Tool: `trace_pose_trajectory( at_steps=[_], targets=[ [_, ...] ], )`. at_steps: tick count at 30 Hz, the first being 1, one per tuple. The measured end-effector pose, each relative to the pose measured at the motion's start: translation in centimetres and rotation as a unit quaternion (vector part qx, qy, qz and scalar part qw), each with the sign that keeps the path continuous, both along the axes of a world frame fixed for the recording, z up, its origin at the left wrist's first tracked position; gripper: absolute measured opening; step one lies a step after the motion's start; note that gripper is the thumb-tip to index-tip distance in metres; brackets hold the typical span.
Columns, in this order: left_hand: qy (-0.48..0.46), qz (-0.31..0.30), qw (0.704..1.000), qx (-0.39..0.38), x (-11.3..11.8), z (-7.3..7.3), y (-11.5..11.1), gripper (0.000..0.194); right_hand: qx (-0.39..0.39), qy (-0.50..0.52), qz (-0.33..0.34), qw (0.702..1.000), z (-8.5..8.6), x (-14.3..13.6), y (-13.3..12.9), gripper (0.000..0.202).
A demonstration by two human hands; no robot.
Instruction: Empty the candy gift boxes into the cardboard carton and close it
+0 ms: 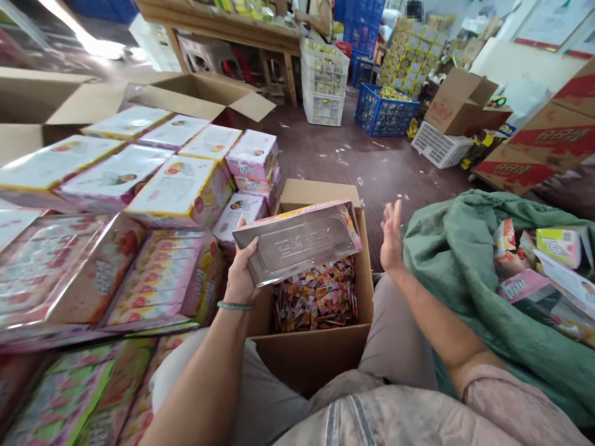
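My left hand grips one end of a printed display box with a clear embossed plastic face turned towards me. The box is tilted above an open cardboard carton between my knees. Inside that carton lies a heap of small wrapped candies. My right hand is raised to the right of the carton, its fingers stretched out and nothing in it. A gap separates it from the box's right end.
Stacked display boxes fill the left side. A green sack with discarded boxes stands at the right. Farther off are open cartons, a wooden table, white crates, a blue crate and a person.
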State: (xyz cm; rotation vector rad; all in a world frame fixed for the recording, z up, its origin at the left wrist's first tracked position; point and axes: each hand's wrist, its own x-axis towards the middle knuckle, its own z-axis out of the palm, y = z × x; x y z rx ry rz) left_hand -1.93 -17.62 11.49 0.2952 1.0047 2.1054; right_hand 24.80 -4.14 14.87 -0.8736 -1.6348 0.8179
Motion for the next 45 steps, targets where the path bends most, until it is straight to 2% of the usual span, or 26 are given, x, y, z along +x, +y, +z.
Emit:
trace_pose_trajectory(
  at_steps=[1, 2, 3, 6, 8, 11, 14, 16, 20, 22, 23, 26, 28, 30, 32, 34, 39, 42, 45],
  targets=[
    [-0.017, 0.011, 1.000, 0.008, -0.1, 0.0, 0.1, 0.052, 0.020, 0.006, -0.048, 0.999, 0.2, 0.2, -0.2, 0.074],
    [-0.037, 0.023, 0.999, 0.011, -0.2, 0.1, 0.2, 0.046, 0.038, -0.006, -0.067, 0.997, 0.3, 0.4, -0.7, 0.064],
    [-0.059, 0.035, 0.998, 0.009, -0.1, 0.1, 0.4, 0.040, 0.046, -0.030, -0.057, 0.997, 0.3, 0.4, -1.5, 0.052],
    [-0.124, 0.028, 0.992, -0.019, 0.5, 0.2, 0.8, 0.028, 0.003, -0.097, 0.070, 0.993, -0.9, -0.8, -4.7, 0.035],
    [-0.156, -0.019, 0.987, -0.045, 1.5, 0.2, 0.8, 0.028, -0.073, -0.066, 0.130, 0.987, -2.1, -2.4, -6.0, 0.032],
    [-0.201, -0.098, 0.971, -0.082, 3.2, 0.0, 0.6, 0.029, -0.198, 0.096, 0.140, 0.965, -2.9, -5.1, -5.0, 0.043],
    [-0.233, -0.133, 0.959, -0.095, 4.4, -0.3, 0.3, 0.026, -0.279, 0.255, 0.119, 0.918, -2.6, -6.7, -2.2, 0.040],
    [-0.251, -0.140, 0.953, -0.096, 4.7, -0.4, 0.2, 0.025, -0.316, 0.291, 0.096, 0.898, -2.7, -7.0, -1.0, 0.030],
    [-0.271, -0.147, 0.945, -0.111, 4.8, -0.3, 0.2, 0.020, -0.360, 0.274, 0.087, 0.888, -4.0, -6.8, -0.8, 0.030],
    [-0.269, -0.139, 0.947, -0.106, 4.9, -0.1, 0.2, 0.022, -0.363, 0.228, 0.086, 0.899, -4.5, -6.8, -1.1, 0.025],
    [-0.269, -0.135, 0.948, -0.103, 5.0, 0.0, 0.2, 0.023, -0.350, 0.186, 0.080, 0.914, -4.5, -6.8, -1.2, 0.021],
    [-0.274, -0.151, 0.943, -0.112, 5.4, 0.2, 0.0, 0.022, -0.243, 0.038, 0.040, 0.969, -3.7, -6.7, -1.2, 0.013],
    [-0.278, -0.170, 0.937, -0.125, 5.6, 0.1, 0.0, 0.020, -0.205, -0.012, 0.017, 0.979, -2.8, -6.4, -1.0, 0.010],
    [-0.282, -0.182, 0.933, -0.133, 5.8, -0.1, -0.1, 0.020, -0.244, -0.013, 0.013, 0.970, -2.1, -6.0, -0.7, 0.013],
    [-0.289, -0.189, 0.929, -0.130, 6.0, -0.6, 0.0, 0.019, -0.295, -0.009, 0.029, 0.955, -1.8, -5.7, -0.3, 0.034],
    [-0.294, -0.200, 0.928, -0.116, 6.2, -1.3, -0.1, 0.021, -0.318, 0.024, 0.055, 0.946, -1.7, -5.8, -0.1, 0.045],
    [-0.275, -0.251, 0.923, -0.099, 6.5, -2.6, -0.1, 0.023, -0.282, 0.212, 0.125, 0.927, -1.3, -7.1, -0.6, 0.040],
    [-0.282, -0.264, 0.915, -0.119, 6.4, -3.0, 0.1, 0.021, -0.280, 0.234, 0.175, 0.915, -0.5, -7.7, -0.9, 0.045],
    [-0.309, -0.325, 0.882, -0.143, 6.3, -3.6, 0.2, 0.030, -0.286, 0.214, 0.196, 0.913, -0.1, -8.0, -0.7, 0.046]
  ],
)
